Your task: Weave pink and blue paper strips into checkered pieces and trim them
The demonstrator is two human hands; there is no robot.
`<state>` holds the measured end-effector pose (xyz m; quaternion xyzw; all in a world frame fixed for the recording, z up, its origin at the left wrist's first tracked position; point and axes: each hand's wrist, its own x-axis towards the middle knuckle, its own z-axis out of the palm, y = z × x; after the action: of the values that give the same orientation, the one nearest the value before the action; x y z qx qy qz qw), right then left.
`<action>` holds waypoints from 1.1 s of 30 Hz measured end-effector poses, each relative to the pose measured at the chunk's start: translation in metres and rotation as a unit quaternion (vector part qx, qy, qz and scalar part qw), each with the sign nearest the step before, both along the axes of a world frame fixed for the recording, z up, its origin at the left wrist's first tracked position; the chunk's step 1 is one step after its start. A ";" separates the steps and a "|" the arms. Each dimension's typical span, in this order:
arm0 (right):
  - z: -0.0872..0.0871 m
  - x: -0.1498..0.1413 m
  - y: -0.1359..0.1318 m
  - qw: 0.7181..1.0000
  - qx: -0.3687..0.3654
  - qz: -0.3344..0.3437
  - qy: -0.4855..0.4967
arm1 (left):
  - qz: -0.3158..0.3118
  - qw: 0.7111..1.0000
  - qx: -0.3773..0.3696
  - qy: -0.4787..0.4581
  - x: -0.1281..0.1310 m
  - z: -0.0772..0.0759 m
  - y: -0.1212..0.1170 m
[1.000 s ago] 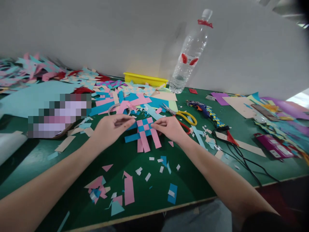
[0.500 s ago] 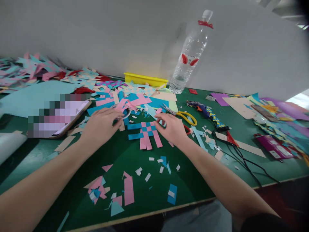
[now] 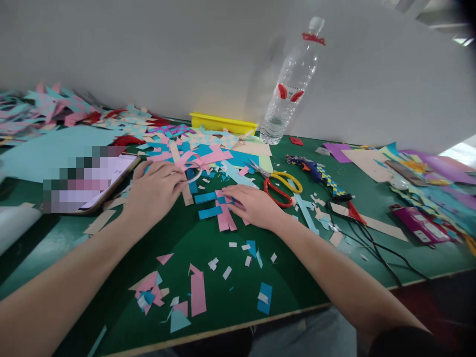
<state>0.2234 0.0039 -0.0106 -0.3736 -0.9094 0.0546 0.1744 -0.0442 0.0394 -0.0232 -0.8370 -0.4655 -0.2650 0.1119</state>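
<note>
My left hand [image 3: 158,186] is closed with its fingers on the rim of a pale ring that looks like a roll of tape [image 3: 197,171]. A small woven piece of pink and blue paper strips [image 3: 224,218] lies flat on the green table. My right hand [image 3: 253,206] rests over the right part of this woven piece, its fingers stretched out and touching it. That hand hides most of the checkered middle. Scissors [image 3: 278,192] with one yellow and one red handle lie just beyond my right hand.
A clear plastic bottle [image 3: 288,94] leans against the grey wall beside a yellow tray [image 3: 223,124]. On the left is a phone [image 3: 107,181]. Coloured paper strips [image 3: 211,156] are heaped behind my hands, and small scraps [image 3: 198,292] lie in front. Black cords [image 3: 372,243] lie at right.
My right hand has moved left and flattened from a pinch at the woven piece's upper right edge to lie over it, uncovering the red scissor handle. My left hand stays at the roll.
</note>
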 end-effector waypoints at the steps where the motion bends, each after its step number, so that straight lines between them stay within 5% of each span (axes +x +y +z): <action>1: 0.000 0.000 0.000 1.000 0.008 0.002 0.006 | -0.009 1.000 0.002 -0.010 0.001 0.001 0.000; 9: 0.010 -0.010 -0.012 0.994 0.058 -0.014 0.090 | -0.113 0.991 0.002 -0.073 0.028 0.016 -0.020; 33: 0.006 -0.016 -0.016 0.998 -0.007 0.022 0.053 | -0.077 0.993 0.037 -0.080 0.039 0.013 -0.033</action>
<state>0.2073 -0.0126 -0.0045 -0.3515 -0.9064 0.0840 0.2185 -0.0049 0.0067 -0.0099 -0.8419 -0.3965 -0.3561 0.0845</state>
